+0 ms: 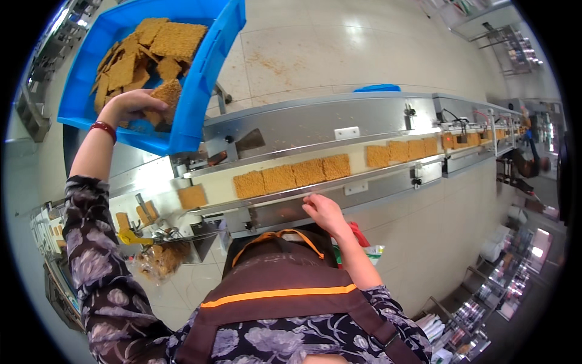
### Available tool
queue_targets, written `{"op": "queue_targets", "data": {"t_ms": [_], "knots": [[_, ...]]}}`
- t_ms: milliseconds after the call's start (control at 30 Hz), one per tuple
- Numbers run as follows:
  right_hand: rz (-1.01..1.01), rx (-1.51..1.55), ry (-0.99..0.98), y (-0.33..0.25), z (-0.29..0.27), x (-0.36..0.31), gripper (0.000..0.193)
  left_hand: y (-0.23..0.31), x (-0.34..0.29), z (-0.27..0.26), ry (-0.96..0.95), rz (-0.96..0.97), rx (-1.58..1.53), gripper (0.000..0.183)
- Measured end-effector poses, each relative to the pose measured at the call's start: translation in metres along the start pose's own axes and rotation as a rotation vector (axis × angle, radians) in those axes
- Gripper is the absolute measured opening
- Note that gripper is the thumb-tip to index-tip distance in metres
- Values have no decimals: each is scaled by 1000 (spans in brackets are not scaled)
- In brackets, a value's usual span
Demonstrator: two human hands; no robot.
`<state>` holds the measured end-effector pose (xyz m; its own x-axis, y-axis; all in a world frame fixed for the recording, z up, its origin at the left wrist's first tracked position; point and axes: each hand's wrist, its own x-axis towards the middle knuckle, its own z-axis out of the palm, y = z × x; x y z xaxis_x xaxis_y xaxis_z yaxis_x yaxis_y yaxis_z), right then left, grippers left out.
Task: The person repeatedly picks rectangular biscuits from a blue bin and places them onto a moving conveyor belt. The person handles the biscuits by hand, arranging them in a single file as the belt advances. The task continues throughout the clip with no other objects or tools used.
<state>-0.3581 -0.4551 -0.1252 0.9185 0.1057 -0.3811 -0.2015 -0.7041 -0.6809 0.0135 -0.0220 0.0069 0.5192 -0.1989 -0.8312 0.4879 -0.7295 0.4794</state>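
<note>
My left hand (136, 103) reaches into a blue plastic bin (197, 94) at the upper left. Its fingers are closed on a brown, grainy cracker piece (168, 93); part of the grip is hidden. More flat crackers (124, 70), some broken, lie heaped in the bin. In front of my body, my right hand (323, 212) hovers by the near rail of a conveyor, fingers curled together with nothing visible in them. On the pale conveyor belt (219, 189) a row of square crackers (294, 175) sits edge to edge beyond that hand.
Another row of crackers (402, 153) is farther right along the line, and a single cracker (192, 197) lies to the left. Metal guide rails (273, 195) flank the belt. Crumbs dot the floor (276, 64). A clear bag (160, 262) of brown pieces hangs at lower left.
</note>
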Motion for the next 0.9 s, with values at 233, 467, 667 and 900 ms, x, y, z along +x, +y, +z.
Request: {"op": "queue_targets", "data": {"t_ms": [233, 467, 667, 900], "knots": [[-19, -35, -36, 10, -37, 15, 22, 24, -39, 40, 418, 141, 331, 56], [-72, -89, -80, 27, -77, 29, 20, 40, -137, 98, 1660, 663, 872, 52], [-269, -171, -6, 38, -89, 39, 18, 36, -137, 275, 1008, 781, -689, 52], [-303, 304, 219, -4, -104, 41, 26, 35, -70, 445, 49, 456, -1394, 53]]}}
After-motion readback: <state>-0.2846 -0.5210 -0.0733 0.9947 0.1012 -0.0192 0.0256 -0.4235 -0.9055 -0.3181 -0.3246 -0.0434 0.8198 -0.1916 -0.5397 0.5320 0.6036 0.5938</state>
